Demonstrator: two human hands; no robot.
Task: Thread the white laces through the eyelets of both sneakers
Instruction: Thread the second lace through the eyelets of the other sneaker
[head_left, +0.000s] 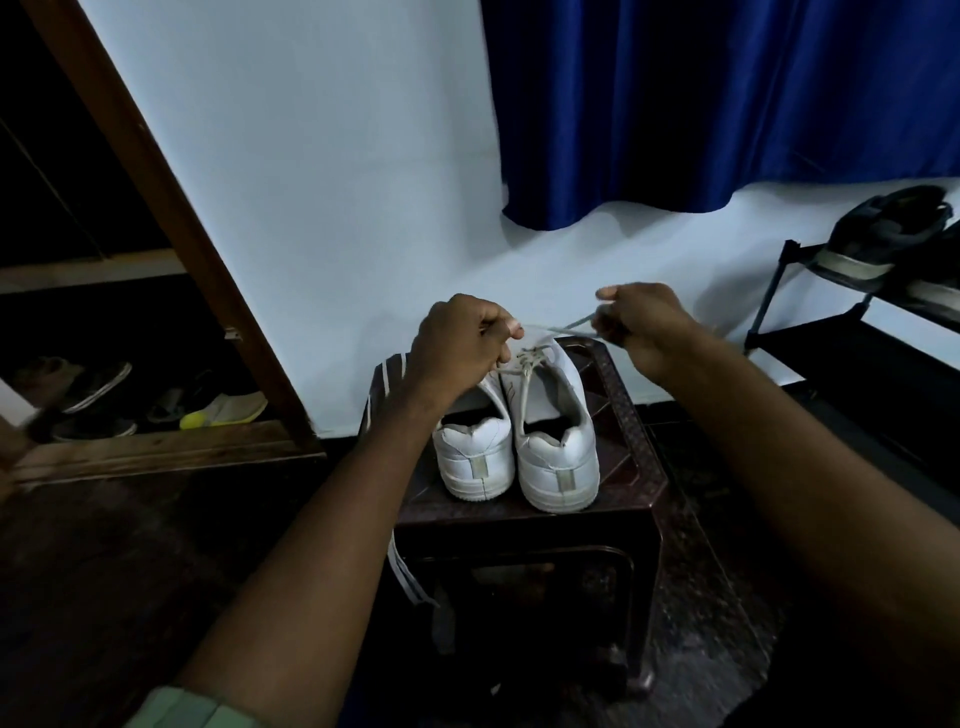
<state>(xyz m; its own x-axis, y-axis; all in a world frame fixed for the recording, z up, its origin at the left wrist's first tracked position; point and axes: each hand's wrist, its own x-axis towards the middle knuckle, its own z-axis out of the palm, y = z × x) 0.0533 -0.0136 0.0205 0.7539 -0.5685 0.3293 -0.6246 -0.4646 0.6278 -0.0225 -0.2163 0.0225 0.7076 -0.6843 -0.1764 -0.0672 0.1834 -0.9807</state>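
No readable text, labels or numbers anywhere.

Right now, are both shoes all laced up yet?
Not yet. The right sneaker shows lace crossings near its toe, so it is partly laced. The left hand and right hand each pinch an end of its white lace. The left sneaker shows no lace where visible, so probably still to do.
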